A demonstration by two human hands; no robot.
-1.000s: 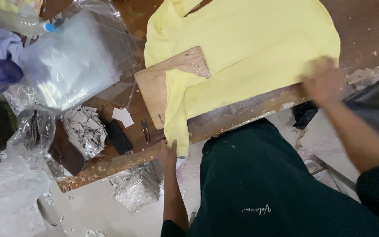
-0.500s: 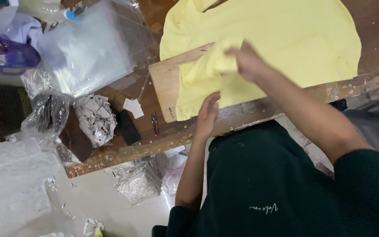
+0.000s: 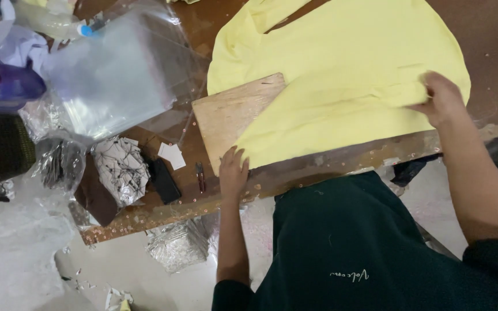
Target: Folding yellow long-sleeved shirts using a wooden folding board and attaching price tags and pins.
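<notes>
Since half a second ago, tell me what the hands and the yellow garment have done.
The right hand swept from the middle of the yellow garment out to its right edge, gripping the fold there. The left hand stays pressed at the near corner of the wooden board. The clear plastic bags look unchanged.

Landmark: the pale plywood board [image 3: 231,118] lying flat on the brown wooden table [image 3: 491,34].
Right of the board: the yellow cloth garment [image 3: 341,63] covers the table and overlaps the board's right part; the right hand [image 3: 442,98] presses on the cloth's far right edge.
Near corner of the board: the left hand [image 3: 233,170] rests there, blocking that corner.
Left of the board: crowded with clear plastic bags [image 3: 110,80], a crumpled black-and-white patterned cloth [image 3: 121,167], a black flat rectangular object [image 3: 162,179], a small white card [image 3: 172,154] and small red-handled snips [image 3: 200,175].
Open strip: bare table edge below the garment, between the two hands.
</notes>
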